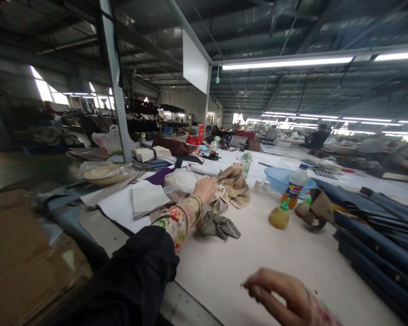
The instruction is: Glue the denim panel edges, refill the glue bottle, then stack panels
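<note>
Left hand (206,189) had its grip closed on tan cloth (236,185) on table (258,253); right hand (282,296) blurred, couldn't tell its grip.

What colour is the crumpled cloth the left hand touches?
The crumpled cloth is tan-brown, clearest in the head view.

The blurred right hand (282,296) is cut by the bottom edge; cloth (236,186) seemingly hides the fingertips of the left hand (206,190).

We record the left hand (206,189) reaching forward on a straight arm, fingers closed. The right hand (279,294) sits low and near, fingers curled, blurred.
</note>
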Demonstrator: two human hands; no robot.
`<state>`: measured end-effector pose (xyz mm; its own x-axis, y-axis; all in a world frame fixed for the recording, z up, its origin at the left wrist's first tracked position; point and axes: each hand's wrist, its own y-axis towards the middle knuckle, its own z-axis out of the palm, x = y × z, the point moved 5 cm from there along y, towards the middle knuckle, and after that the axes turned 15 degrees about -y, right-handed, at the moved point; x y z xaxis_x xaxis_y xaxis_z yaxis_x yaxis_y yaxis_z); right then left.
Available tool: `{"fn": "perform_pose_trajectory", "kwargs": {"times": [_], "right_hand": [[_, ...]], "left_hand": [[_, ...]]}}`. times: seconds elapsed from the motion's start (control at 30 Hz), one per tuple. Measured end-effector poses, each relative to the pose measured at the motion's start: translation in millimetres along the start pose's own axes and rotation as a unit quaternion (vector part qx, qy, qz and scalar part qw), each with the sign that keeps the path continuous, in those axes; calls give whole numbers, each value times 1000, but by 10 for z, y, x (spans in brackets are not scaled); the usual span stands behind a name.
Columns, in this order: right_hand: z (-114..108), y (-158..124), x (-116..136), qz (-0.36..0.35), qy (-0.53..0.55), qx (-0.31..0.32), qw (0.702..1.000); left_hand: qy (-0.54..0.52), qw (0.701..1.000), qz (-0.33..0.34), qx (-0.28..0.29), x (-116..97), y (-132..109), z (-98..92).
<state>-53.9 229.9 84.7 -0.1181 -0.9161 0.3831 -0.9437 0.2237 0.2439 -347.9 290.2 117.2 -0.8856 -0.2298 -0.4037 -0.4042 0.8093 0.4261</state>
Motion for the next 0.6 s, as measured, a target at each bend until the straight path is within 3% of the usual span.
{"fn": "perform_pose_trajectory", "kwargs": {"times": [0.1, 0.23, 0.4, 0.5, 0.6], "right_hand": [[80, 668, -446, 81, 106, -52, 990], [397, 1262, -928, 162, 241, -88, 953], [755, 1602, -1204, 188, 280, -165, 927], [964, 1687, -1290, 198, 314, -159, 915], [1115, 1697, -1356, 201, 339, -147, 907]], "left_hand": [[22, 999, -45, 20, 352, 173, 106], [30, 991, -83, 105, 770, 138, 203], [26, 977, -159, 141, 1313, -32, -26], [-4, 967, -224, 123, 1550, -52, -140], [-73, 953, -284, 80, 1654, 45, -93]]}}
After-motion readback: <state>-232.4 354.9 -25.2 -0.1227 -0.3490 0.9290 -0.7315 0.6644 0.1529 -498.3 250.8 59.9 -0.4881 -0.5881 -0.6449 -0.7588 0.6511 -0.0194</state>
